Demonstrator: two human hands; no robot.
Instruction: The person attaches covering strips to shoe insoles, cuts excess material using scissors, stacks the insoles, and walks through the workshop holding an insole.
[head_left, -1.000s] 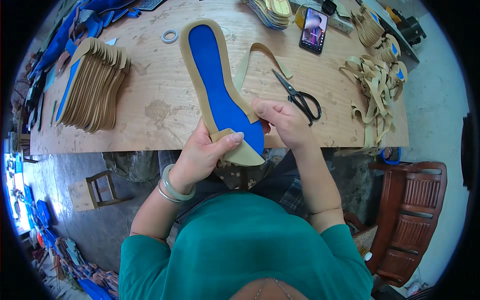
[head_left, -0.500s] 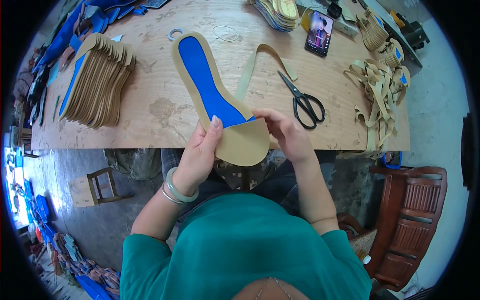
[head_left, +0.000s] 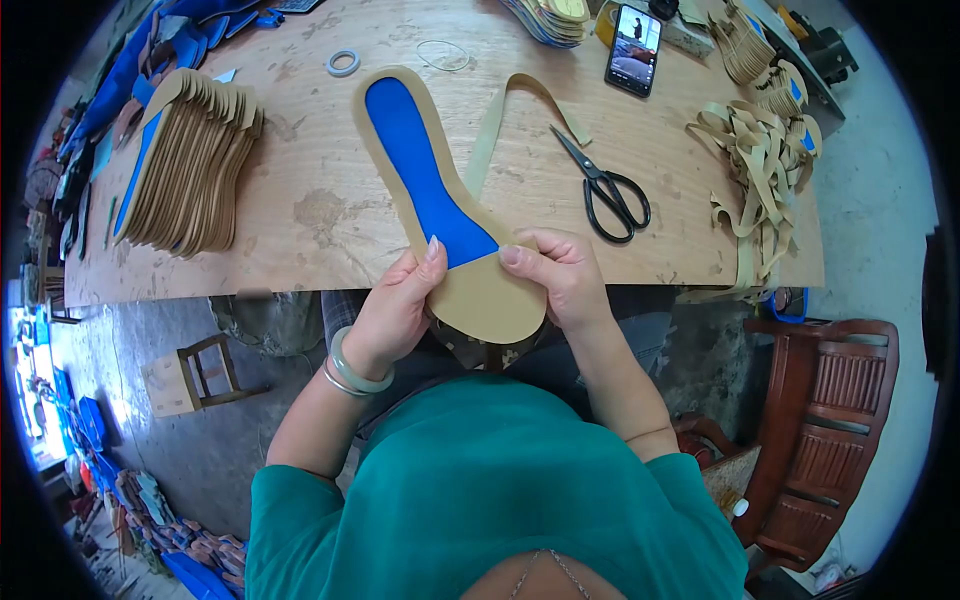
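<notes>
Both hands hold one shoe insole [head_left: 495, 303], tan with a blue inner panel, tilted over the table's front edge. My left hand [head_left: 395, 305] is closed on its left side, thumb on top near the seam where blue meets tan. On the opposite side my right hand [head_left: 563, 275] pinches the rim, thumb on top at the other end of that seam. Fingers beneath the insole are hidden. Behind the insole a tan strip [head_left: 488, 140] curves across the table. Black-handled scissors [head_left: 607, 190] lie to the right, blades partly apart.
A stack of tan insoles [head_left: 190, 165] stands at the left of the table [head_left: 320, 265]. Tangled tan strips [head_left: 750, 180] hang over the right edge. A phone [head_left: 633, 50], a tape roll [head_left: 343, 63] and more insoles [head_left: 550, 18] lie toward the back.
My right thumb has come onto the top of the insole, and the tan front piece that stood raised at its right edge now lies flat. My left hand keeps its hold.
</notes>
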